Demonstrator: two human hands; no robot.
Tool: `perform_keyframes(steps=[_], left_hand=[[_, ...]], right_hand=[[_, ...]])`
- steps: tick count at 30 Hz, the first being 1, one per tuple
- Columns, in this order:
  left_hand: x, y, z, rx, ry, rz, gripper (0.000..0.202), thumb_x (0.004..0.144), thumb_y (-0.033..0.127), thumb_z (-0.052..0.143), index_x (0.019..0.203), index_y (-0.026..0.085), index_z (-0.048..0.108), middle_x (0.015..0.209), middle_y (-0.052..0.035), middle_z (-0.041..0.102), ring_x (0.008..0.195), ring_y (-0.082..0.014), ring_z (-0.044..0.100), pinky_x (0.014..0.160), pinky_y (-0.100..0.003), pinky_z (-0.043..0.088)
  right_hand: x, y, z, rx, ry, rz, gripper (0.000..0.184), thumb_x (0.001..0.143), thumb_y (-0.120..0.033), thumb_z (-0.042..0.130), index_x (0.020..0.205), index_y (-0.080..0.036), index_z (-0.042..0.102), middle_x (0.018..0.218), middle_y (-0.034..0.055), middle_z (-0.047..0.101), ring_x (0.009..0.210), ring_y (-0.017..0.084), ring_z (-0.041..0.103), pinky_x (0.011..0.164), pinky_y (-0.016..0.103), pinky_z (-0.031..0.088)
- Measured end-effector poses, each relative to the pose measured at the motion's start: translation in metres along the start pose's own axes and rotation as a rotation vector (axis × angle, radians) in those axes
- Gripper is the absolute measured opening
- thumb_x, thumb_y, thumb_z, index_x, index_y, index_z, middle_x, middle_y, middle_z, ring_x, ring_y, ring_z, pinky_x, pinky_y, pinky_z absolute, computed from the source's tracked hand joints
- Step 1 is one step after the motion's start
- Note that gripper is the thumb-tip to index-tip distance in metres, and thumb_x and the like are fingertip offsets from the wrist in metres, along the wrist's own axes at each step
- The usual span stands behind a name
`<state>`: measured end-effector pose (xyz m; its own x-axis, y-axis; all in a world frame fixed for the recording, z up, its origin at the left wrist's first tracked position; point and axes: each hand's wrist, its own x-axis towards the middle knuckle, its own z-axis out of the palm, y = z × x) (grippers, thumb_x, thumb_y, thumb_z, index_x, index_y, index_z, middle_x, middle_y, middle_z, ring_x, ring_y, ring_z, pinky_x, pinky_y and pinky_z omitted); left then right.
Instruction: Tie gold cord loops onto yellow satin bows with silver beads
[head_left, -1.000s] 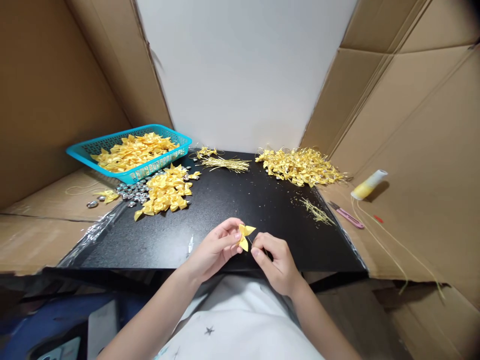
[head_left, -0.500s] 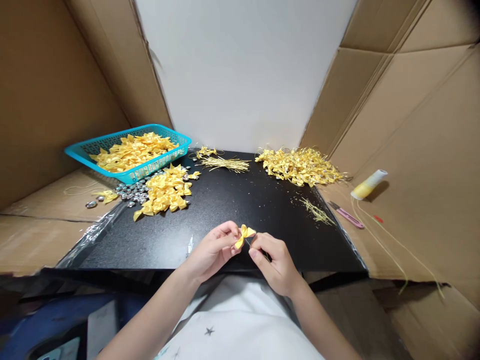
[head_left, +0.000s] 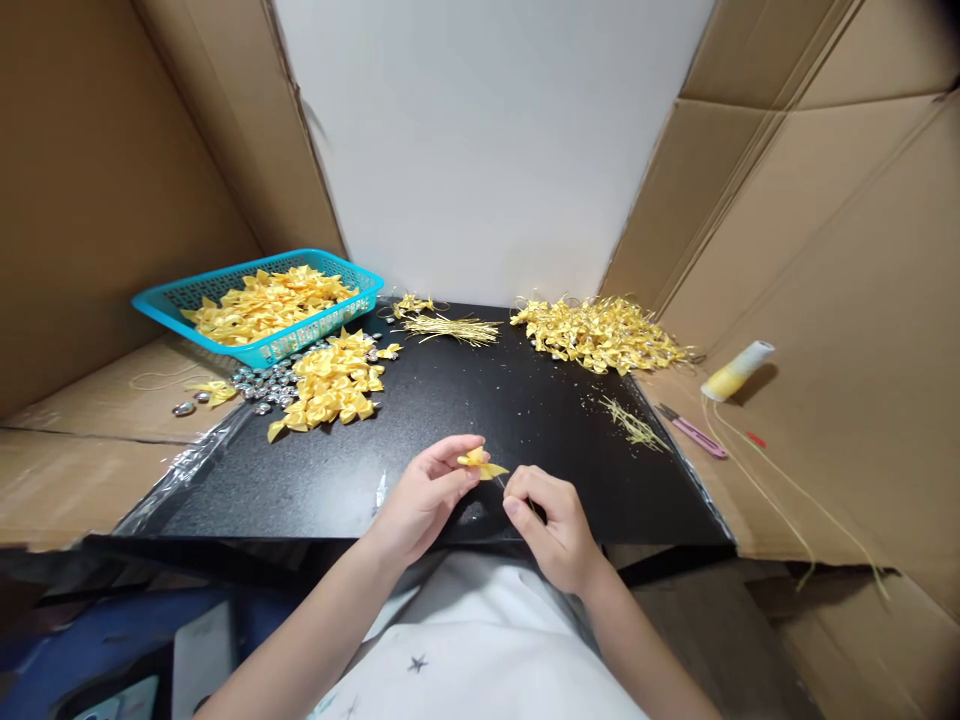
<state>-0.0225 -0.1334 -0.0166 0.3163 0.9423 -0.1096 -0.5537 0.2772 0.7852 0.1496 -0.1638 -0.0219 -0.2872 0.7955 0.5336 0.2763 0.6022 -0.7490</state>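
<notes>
My left hand [head_left: 424, 495] is pinched shut on a small yellow ribbon bow [head_left: 480, 463], thumb and fingertips closed on one wing, held just above the near edge of the black mat [head_left: 465, 400]. My right hand [head_left: 551, 520] is curled just beside the bow, thumb and forefinger nearly together; whether they grip a thread I cannot tell. The bow looks feather-light, soft and slick, easily crushed, so I judge the gathered middle the surest place to hold.

Black tabletop [head_left: 487, 400]: bow heap [head_left: 334, 385], gold threads [head_left: 450, 327], tied bows [head_left: 600, 335] (far right)
</notes>
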Motion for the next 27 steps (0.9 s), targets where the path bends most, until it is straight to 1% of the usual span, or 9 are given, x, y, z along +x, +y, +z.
perform_keyframes(steps=[3, 7, 10, 12, 15, 17, 21, 24, 27], left_hand=[[-0.0002, -0.0007, 0.0018, 0.08, 0.023, 0.022, 0.016, 0.061, 0.019, 0.085, 0.074, 0.017, 0.076, 0.086, -0.0027, 0.07, 0.078, -0.0108, 0.062, 0.074, -0.02, 0.047], [0.0004, -0.0018, 0.0032, 0.114, 0.084, 0.109, 0.015, 0.058, 0.02, 0.087, 0.067, 0.018, 0.075, 0.098, -0.0014, 0.066, 0.081, -0.0094, 0.058, 0.072, -0.019, 0.045], [0.0012, -0.0022, 0.0024, 0.094, 0.058, 0.028, 0.02, 0.058, 0.027, 0.088, 0.072, 0.018, 0.076, 0.081, -0.0008, 0.065, 0.066, -0.0072, 0.054, 0.062, -0.019, 0.043], [0.0011, -0.0015, 0.0023, 0.104, 0.011, -0.049, 0.026, 0.06, 0.032, 0.087, 0.078, 0.016, 0.077, 0.073, -0.003, 0.066, 0.062, -0.0083, 0.054, 0.061, -0.021, 0.043], [0.0008, -0.0004, 0.0025, 0.141, -0.011, -0.045, 0.027, 0.062, 0.033, 0.086, 0.077, 0.013, 0.076, 0.079, -0.0063, 0.069, 0.064, -0.0091, 0.054, 0.062, -0.022, 0.045], [0.0009, -0.0007, 0.0017, 0.154, 0.013, -0.01, 0.025, 0.062, 0.032, 0.086, 0.077, 0.014, 0.076, 0.077, -0.0037, 0.066, 0.059, -0.0058, 0.05, 0.055, -0.019, 0.04], [0.0008, -0.003, -0.0009, 0.149, 0.031, -0.039, 0.034, 0.066, 0.04, 0.083, 0.087, 0.015, 0.075, 0.055, 0.0028, 0.056, 0.041, -0.0022, 0.039, 0.041, -0.017, 0.03], [-0.0005, -0.0026, 0.0, 0.152, 0.015, -0.055, 0.039, 0.066, 0.04, 0.082, 0.095, 0.015, 0.074, 0.072, -0.0065, 0.071, 0.045, -0.0071, 0.052, 0.045, -0.021, 0.041], [-0.002, 0.0003, 0.0032, 0.14, 0.008, -0.048, 0.033, 0.063, 0.033, 0.085, 0.089, 0.015, 0.076, 0.089, -0.011, 0.075, 0.06, -0.0122, 0.063, 0.058, -0.024, 0.05]], right_hand=[[-0.0007, 0.0006, 0.0005, 0.01, 0.024, -0.01, 0.025, 0.092, -0.022, 0.045, 0.067, -0.02, 0.045, 0.066, -0.0005, 0.051, 0.064, 0.013, 0.048, 0.064, 0.029, 0.037], [-0.0004, 0.0001, 0.001, 0.008, 0.021, -0.014, 0.025, 0.093, -0.023, 0.045, 0.068, -0.02, 0.044, 0.066, -0.0005, 0.051, 0.064, 0.013, 0.048, 0.064, 0.028, 0.037], [-0.0003, -0.0005, 0.0008, -0.001, 0.018, -0.011, 0.025, 0.093, -0.023, 0.045, 0.069, -0.02, 0.045, 0.067, -0.0002, 0.052, 0.065, 0.013, 0.049, 0.065, 0.028, 0.037], [-0.0006, -0.0005, 0.0007, 0.0, 0.016, -0.01, 0.024, 0.093, -0.024, 0.045, 0.07, -0.02, 0.048, 0.069, 0.0005, 0.054, 0.067, 0.014, 0.05, 0.065, 0.028, 0.038], [-0.0014, 0.0002, 0.001, 0.012, 0.028, -0.013, 0.024, 0.094, -0.025, 0.044, 0.071, -0.02, 0.05, 0.069, 0.0005, 0.054, 0.066, 0.014, 0.049, 0.065, 0.029, 0.038], [-0.002, 0.0011, 0.0013, 0.027, 0.054, -0.016, 0.025, 0.094, -0.025, 0.044, 0.07, -0.02, 0.048, 0.067, -0.0003, 0.052, 0.064, 0.013, 0.048, 0.064, 0.029, 0.037], [-0.0039, 0.0035, 0.0019, 0.077, 0.107, -0.016, 0.025, 0.094, -0.025, 0.046, 0.069, -0.02, 0.046, 0.067, -0.0006, 0.05, 0.064, 0.013, 0.047, 0.063, 0.028, 0.037], [-0.0059, 0.005, 0.0021, 0.125, 0.133, -0.022, 0.025, 0.094, -0.024, 0.046, 0.07, -0.02, 0.047, 0.067, -0.0007, 0.049, 0.064, 0.013, 0.047, 0.062, 0.028, 0.037], [-0.0074, 0.0058, 0.0021, 0.152, 0.159, -0.022, 0.023, 0.094, -0.022, 0.047, 0.071, -0.019, 0.048, 0.067, -0.0007, 0.049, 0.064, 0.013, 0.048, 0.062, 0.027, 0.037]])
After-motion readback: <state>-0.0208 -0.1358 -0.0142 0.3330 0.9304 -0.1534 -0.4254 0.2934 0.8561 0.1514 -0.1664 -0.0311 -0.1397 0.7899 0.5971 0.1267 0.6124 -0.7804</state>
